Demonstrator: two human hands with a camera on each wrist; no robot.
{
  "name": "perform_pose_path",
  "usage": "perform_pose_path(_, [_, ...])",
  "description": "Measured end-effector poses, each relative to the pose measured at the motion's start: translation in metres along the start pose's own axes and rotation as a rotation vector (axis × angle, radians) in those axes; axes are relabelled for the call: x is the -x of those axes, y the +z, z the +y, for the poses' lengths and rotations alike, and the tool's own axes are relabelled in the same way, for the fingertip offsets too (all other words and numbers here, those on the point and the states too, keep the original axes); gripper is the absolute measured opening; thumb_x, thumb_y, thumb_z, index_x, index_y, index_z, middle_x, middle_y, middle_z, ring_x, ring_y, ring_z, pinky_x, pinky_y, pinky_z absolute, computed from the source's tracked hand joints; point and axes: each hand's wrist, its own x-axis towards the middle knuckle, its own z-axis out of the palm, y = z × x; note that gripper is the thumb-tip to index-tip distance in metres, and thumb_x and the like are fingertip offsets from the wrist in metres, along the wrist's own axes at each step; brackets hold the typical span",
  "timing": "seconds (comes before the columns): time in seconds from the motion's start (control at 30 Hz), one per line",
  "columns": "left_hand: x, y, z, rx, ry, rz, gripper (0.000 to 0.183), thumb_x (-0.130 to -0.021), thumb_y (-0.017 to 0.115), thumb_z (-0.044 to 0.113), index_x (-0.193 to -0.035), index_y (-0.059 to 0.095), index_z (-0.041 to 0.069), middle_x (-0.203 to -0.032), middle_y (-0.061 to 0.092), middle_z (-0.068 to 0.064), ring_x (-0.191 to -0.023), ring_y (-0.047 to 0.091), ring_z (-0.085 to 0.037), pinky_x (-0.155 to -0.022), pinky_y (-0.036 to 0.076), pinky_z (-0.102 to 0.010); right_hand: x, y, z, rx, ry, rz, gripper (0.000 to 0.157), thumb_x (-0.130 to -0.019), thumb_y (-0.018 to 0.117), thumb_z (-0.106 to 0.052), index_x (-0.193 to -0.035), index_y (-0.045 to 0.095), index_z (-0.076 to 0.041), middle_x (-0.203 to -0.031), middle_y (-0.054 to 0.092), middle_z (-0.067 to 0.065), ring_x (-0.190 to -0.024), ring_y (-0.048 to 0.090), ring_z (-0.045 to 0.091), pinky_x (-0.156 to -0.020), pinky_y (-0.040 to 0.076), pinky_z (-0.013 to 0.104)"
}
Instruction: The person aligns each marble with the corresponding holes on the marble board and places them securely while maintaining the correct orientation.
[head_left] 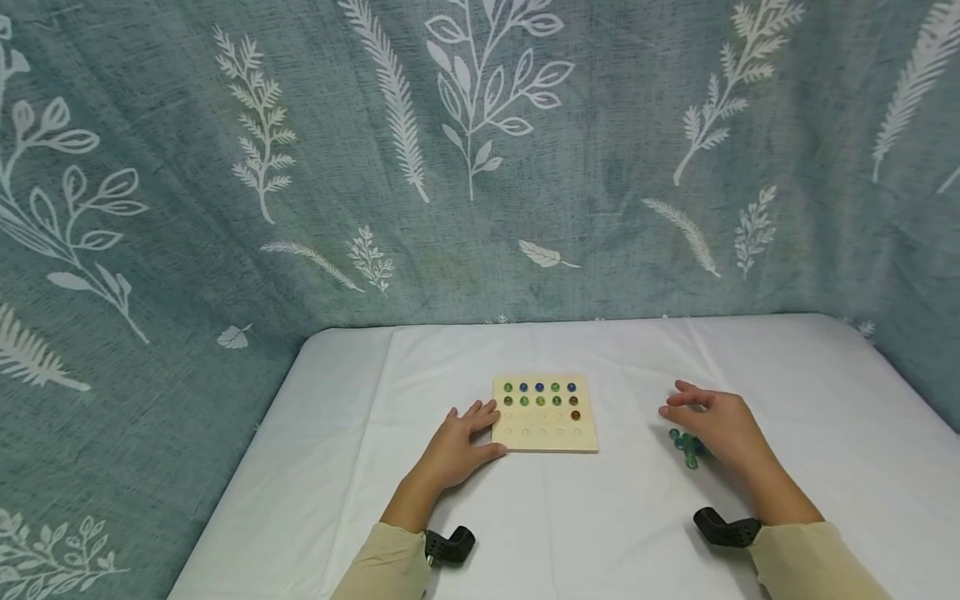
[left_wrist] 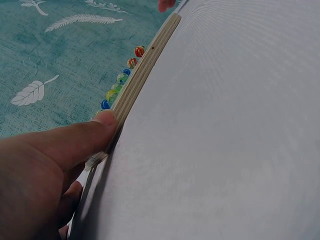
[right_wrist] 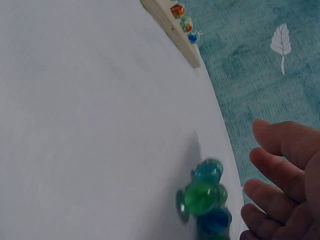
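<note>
A pale wooden board (head_left: pixel 545 451) with rows of round hollows lies on the white cloth. Glass marbles fill its two far rows, mostly green and blue. One reddish-brown marble (head_left: pixel 575 415) sits at the right end of the third row. My left hand (head_left: pixel 459 450) rests against the board's left side, fingers spread at the edge and thumb (left_wrist: pixel 105 119) at the near corner. To the right, a small cluster of green and blue marbles (right_wrist: pixel 202 197) lies on the cloth. Just over it hovers my right hand (head_left: pixel 720 421), fingers loosely bent, a gap showing between thumb and forefinger.
The white cloth (head_left: pixel 645 533) covers the table. Behind and to the left hangs a teal curtain (head_left: pixel 480 250) with white leaf prints, coming down to the table's far edge. A black wrist camera (head_left: pixel 450 546) juts from the left sleeve, another (head_left: pixel 726 528) from the right.
</note>
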Motion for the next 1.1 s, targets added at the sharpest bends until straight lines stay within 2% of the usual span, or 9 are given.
perform_pose_path(0.1, [0.000, 0.000, 0.001, -0.003, 0.001, -0.001, 0.065, -0.086, 0.075, 0.037, -0.143, 0.053, 0.014, -0.154, 0.041, 0.009, -0.148, 0.030, -0.016, -0.127, 0.009, -0.047, 0.002, -0.003, 0.010, 0.010, 0.002, 0.002, 0.053, -0.090, 0.067, -0.050, -0.111, 0.069, -0.002, -0.154, 0.038, 0.018, -0.144, 0.025, 0.048, -0.111, 0.030, 0.066])
perform_pose_path(0.33, [0.000, -0.001, 0.000, 0.002, -0.007, 0.006, 0.064, -0.086, 0.076, 0.036, -0.143, 0.054, 0.015, -0.154, 0.041, 0.010, -0.148, 0.029, -0.015, -0.127, 0.008, -0.045, 0.005, -0.002, 0.015, 0.054, 0.031, 0.002, 0.050, -0.088, 0.070, -0.049, -0.106, 0.070, -0.002, -0.152, 0.038, 0.021, -0.142, 0.027, 0.050, -0.111, 0.028, 0.068])
perform_pose_path(0.57, [0.000, 0.000, 0.001, 0.025, 0.000, 0.006, 0.065, -0.085, 0.077, 0.034, -0.142, 0.054, 0.013, -0.153, 0.042, 0.009, -0.148, 0.029, -0.016, -0.127, 0.008, -0.046, 0.009, 0.002, 0.021, 0.116, -0.012, 0.008, 0.047, -0.085, 0.074, -0.048, -0.102, 0.072, -0.004, -0.149, 0.043, 0.023, -0.138, 0.032, 0.053, -0.108, 0.032, 0.068])
perform_pose_path(1.1, [-0.001, 0.001, 0.001, 0.014, -0.006, 0.008, 0.065, -0.085, 0.076, 0.036, -0.142, 0.054, 0.015, -0.153, 0.042, 0.009, -0.148, 0.030, -0.016, -0.127, 0.009, -0.047, 0.011, 0.005, 0.021, 0.117, -0.021, 0.006, 0.038, -0.083, 0.076, -0.042, -0.092, 0.072, -0.005, -0.151, 0.038, 0.025, -0.141, 0.027, 0.052, -0.112, 0.028, 0.067])
